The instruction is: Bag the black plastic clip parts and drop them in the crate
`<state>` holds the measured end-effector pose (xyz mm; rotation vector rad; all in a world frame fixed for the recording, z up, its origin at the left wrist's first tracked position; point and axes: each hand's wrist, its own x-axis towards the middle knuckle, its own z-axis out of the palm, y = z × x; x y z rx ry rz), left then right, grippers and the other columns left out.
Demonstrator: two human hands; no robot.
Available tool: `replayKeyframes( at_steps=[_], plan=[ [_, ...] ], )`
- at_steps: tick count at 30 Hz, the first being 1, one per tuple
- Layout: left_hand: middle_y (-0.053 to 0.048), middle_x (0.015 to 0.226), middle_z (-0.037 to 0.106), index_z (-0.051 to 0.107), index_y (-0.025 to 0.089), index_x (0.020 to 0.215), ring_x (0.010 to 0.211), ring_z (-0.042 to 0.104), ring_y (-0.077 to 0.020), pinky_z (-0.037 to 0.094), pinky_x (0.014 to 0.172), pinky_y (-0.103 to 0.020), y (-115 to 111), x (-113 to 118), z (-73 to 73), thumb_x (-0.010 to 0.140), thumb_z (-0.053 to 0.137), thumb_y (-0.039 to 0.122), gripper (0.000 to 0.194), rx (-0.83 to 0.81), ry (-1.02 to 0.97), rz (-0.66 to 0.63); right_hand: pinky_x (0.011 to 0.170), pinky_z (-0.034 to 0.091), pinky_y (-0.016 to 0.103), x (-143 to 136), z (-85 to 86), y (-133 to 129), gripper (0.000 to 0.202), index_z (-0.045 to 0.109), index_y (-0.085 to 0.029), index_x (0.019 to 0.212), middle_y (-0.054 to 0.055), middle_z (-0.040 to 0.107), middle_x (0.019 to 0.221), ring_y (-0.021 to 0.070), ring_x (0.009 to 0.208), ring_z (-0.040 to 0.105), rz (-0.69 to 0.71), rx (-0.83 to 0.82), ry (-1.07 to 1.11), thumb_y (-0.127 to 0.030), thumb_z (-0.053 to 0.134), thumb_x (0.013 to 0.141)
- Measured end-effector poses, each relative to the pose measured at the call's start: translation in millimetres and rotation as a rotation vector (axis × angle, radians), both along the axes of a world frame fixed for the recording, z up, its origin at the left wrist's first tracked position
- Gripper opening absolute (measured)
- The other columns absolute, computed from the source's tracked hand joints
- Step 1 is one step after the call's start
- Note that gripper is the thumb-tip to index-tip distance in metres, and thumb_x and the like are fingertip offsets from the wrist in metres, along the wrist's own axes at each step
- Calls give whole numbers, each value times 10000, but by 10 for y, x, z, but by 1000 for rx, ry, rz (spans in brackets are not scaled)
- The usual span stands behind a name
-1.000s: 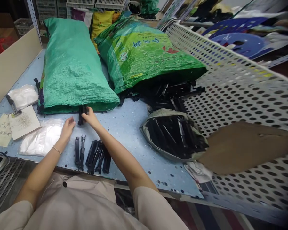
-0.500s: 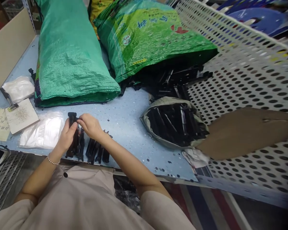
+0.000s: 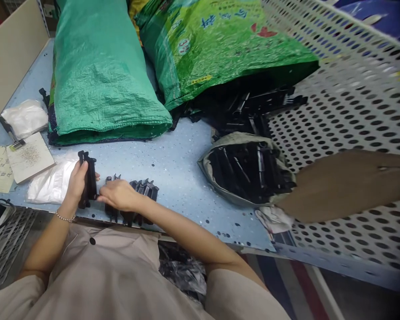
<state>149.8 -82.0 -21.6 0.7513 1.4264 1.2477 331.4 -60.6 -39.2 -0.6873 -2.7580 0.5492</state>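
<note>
My left hand (image 3: pixel 74 182) grips a long black plastic clip (image 3: pixel 87 178) and holds it upright above the front edge of the blue table (image 3: pixel 176 178). My right hand (image 3: pixel 118 195) rests on a row of several similar black clips (image 3: pixel 143 191) lying side by side near that edge, its fingers reaching toward the held clip. A clear plastic bag (image 3: pixel 48 186) lies just left of my left hand.
Two green woven sacks (image 3: pixel 100 75) (image 3: pixel 220 44) lie across the back. A grey bag full of black parts (image 3: pixel 246 173) sits to the right, with loose black parts (image 3: pixel 253 106) behind it. A perforated white panel (image 3: pixel 346 115) and brown cardboard (image 3: pixel 346 182) stand at right. Paper notes (image 3: pixel 26 158) lie at left.
My right hand drew a black clip from under the teal sack toward me. My left hand took it and lifted it upright; my right hand dropped onto the row of clips.
</note>
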Motion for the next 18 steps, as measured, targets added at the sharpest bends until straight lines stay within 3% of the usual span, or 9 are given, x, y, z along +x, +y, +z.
replayKeyframes(
  at_steps=[2,5,7,10,14,18],
  plan=[
    [-77,965,720,590,188,1132,961,704,-243,571,864,-401,-51,-60,-208,864,589,585,479,48,114,8,718,390,301,-89,0,396,375,600,-184,917,70,641,866,186,821,541,-205,-129,18,-471,386,1029],
    [-129,1304,637,589,193,1237,1318,528,-286,367,1150,-487,-177,41,-516,892,584,491,456,76,298,1,861,426,383,-316,-20,1143,206,562,-156,1041,152,622,1067,246,1037,516,-578,-151,108,-317,436,1016],
    [-143,1481,501,545,197,1331,1444,383,-285,225,1229,-480,-254,206,-658,888,604,408,494,91,345,-3,884,442,426,-484,-45,1589,160,524,-156,1069,185,600,1102,271,1089,496,-668,-133,148,-288,462,1004],
    [-132,1567,390,505,220,1392,1497,288,-276,153,1253,-470,-317,388,-741,856,646,316,562,126,307,-26,858,466,360,-627,-85,1989,177,491,-171,967,157,609,1021,225,1047,522,-707,-145,181,-346,498,994],
    [-125,1554,400,490,240,1406,1453,373,-271,255,1218,-481,-352,270,-702,862,641,285,566,113,185,-47,794,455,287,-459,-98,1999,220,435,-213,832,112,631,927,198,997,550,-668,-178,185,-343,547,969],
    [-118,1474,499,551,225,1337,1380,472,-247,313,1194,-457,-299,77,-569,873,639,304,479,121,120,-61,725,430,271,-20,-49,1552,161,485,-194,848,66,644,854,188,860,578,-591,-267,177,-245,623,913]
  ],
)
